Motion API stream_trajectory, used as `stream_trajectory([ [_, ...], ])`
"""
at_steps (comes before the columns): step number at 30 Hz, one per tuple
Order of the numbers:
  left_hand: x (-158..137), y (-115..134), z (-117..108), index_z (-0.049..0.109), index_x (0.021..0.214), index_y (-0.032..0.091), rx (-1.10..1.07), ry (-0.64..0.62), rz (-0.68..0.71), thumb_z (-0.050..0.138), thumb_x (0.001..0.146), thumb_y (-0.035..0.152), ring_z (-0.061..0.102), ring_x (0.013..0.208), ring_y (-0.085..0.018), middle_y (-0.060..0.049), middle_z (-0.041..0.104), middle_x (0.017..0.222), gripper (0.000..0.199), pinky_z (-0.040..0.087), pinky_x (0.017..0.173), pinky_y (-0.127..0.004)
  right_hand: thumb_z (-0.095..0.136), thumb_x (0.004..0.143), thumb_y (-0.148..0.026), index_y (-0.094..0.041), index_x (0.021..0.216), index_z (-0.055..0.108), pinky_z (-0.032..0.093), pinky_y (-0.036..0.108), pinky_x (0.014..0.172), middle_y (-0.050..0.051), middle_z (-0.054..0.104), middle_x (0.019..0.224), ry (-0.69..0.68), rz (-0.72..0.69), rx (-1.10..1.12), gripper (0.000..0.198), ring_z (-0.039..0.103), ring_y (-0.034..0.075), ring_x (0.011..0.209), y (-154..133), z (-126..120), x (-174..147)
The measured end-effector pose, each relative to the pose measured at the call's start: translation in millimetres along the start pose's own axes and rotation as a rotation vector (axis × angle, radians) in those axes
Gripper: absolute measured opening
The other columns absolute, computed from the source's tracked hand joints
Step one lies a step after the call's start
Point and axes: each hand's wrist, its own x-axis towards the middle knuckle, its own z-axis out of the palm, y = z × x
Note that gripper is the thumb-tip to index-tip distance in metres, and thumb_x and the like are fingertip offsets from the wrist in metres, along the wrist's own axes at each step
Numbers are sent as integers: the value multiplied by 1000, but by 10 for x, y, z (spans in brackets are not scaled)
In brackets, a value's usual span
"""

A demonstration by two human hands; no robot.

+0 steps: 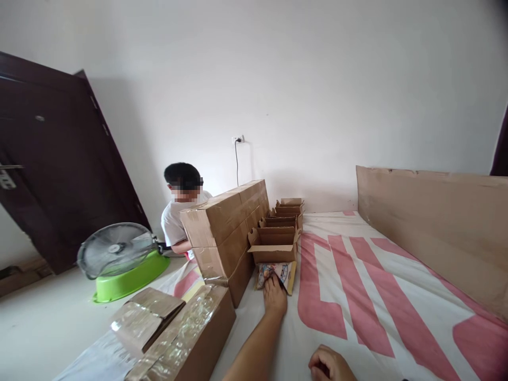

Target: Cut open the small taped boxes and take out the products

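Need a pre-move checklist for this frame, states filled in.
1. Left hand on the printed packet: ok, fingers lie over it.
2. Left-hand grip firm: cannot tell, the fingers' underside is hidden.
3. Right hand on the packet: not ok, it is apart, curled near the picture's bottom edge.
4. Nearest carton open: ok, the top is unsealed, just beyond the packet.
5. Taped carton stack upright: ok, no visible lean.
6. Co-worker clear of the packet: ok, on the far side of the stack.
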Motion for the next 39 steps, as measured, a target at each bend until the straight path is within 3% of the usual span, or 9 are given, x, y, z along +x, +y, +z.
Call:
stream_trajectory([
  [4,-30,-54,3,26,149,9,-82,-11,5,48,87,12,20,146,-34,-21,25,157,66,21,116,-48,50,76,-26,-19,75,61,44,28,69,4,63,78,14,-10,12,13,59,19,74,-61,-39,-31],
  [9,-159,-38,-162,46,137,20,-168,-41,3,58,92,34,40,135,-31,-12,40,149,49,32,110,-57,48,85,-35,-20,79,61,45,31,73,5,63,80,-2,-39,47,21,59,20,77,-113,-98,-80],
  [12,-424,-91,-383,52,133,16,-178,-114,59,68,84,35,42,134,-32,-15,43,147,55,34,110,-50,47,87,-38,-20,82,61,45,32,75,4,63,82,-21,-41,36,23,60,20,79,-123,-120,-97],
  [15,-813,-284,-822,52,135,20,-167,-176,196,75,73,36,29,143,-30,-11,38,153,68,28,116,-41,47,87,-39,-21,83,62,45,32,74,4,64,82,-56,-25,28,23,60,20,78,-149,-128,-117],
  [18,-1153,-635,-1462,42,142,21,-95,-102,225,66,78,41,10,149,-31,-10,23,160,71,8,120,-48,47,87,-37,-22,81,61,45,31,70,3,64,81,-64,11,19,21,58,19,75,-191,-123,-136],
  [21,-1354,-1052,-2048,37,146,20,235,100,-16,66,75,47,11,147,-40,-17,27,157,81,7,115,-58,48,85,-34,-22,79,61,45,31,69,2,64,80,-59,16,-4,19,58,19,73,-222,-110,-139],
  [23,-1447,-1282,-2266,33,147,18,361,56,-207,67,72,52,26,140,-45,-22,37,149,89,20,109,-59,48,85,-34,-22,80,61,46,31,70,3,64,82,-55,4,-23,19,59,19,74,-236,-103,-140],
  [32,-1676,-1317,-2191,36,145,20,380,89,-150,65,75,37,42,126,-36,-14,49,136,77,31,103,-47,50,86,-44,-22,87,65,50,32,70,6,68,87,146,12,19,27,63,21,77,-174,-112,-148],
  [39,-1731,-1223,-2241,38,144,25,22,-54,288,71,66,26,41,131,-31,-8,51,141,84,31,110,-47,52,80,-62,-21,90,65,50,36,76,8,70,90,434,183,131,45,64,24,83,-60,-215,-112],
])
